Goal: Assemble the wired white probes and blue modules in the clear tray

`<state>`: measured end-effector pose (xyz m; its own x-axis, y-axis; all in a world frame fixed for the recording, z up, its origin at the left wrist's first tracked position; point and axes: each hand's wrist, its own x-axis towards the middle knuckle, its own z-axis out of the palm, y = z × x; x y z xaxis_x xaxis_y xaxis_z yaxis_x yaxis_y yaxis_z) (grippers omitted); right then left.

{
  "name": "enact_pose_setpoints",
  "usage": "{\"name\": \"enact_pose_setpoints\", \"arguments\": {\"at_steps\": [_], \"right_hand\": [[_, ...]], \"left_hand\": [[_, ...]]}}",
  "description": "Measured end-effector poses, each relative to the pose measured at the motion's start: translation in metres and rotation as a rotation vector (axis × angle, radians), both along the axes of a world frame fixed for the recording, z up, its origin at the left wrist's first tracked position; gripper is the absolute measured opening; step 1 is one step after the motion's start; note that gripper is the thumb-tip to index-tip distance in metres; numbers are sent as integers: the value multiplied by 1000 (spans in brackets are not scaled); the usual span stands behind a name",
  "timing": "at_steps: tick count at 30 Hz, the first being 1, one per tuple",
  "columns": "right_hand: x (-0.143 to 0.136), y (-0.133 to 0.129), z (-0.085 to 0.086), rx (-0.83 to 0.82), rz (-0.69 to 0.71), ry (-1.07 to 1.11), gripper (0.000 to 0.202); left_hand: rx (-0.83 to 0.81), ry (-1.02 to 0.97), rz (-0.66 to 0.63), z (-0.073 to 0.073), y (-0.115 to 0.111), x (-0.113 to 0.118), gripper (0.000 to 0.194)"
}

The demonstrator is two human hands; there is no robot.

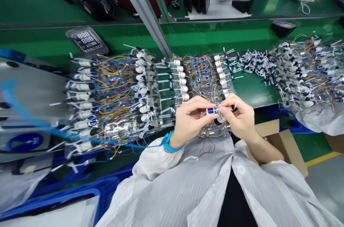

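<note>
My left hand (189,121), with a blue band at its wrist, pinches a small blue-and-white component (210,111) between thumb and fingers. Close against it, my right hand (240,116) is closed on a white cylindrical part with a black end (220,117); a white strip, like a cable tie, shows between its fingers. The fingers partly hide where the two pieces meet. Thin dark red wires (208,146) hang below the hands. Just beyond them lie rows of similar white cylinders (184,81) with blue components and yellow wires on clear plastic.
More wired assemblies on plastic lie left (113,91) and right (319,66). A pile of black-and-white small parts (256,62) sits right of centre. A slanted metal post (146,12) rises ahead. Digital display units (87,40) stand on the green bench. Co-workers' hands show across it.
</note>
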<state>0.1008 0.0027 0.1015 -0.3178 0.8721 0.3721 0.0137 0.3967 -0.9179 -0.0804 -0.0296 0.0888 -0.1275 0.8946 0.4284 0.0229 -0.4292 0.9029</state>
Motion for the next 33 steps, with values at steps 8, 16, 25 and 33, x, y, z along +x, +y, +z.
{"name": "enact_pose_setpoints", "arguments": {"at_steps": [8, 16, 25, 33], "right_hand": [[-3, 1, -2, -95, 49, 38, 15], [-3, 3, -4, -172, 75, 95, 19], [-3, 4, -8, -193, 67, 60, 23], [-4, 3, -18, -173, 15, 58, 20]], "left_hand": [[-30, -47, 21, -6, 0, 4, 21], [-71, -107, -13, -12, 1, 8, 23], [-71, -70, 25, -16, 2, 7, 23], [64, 214, 133, -15, 1, 0, 24]]}}
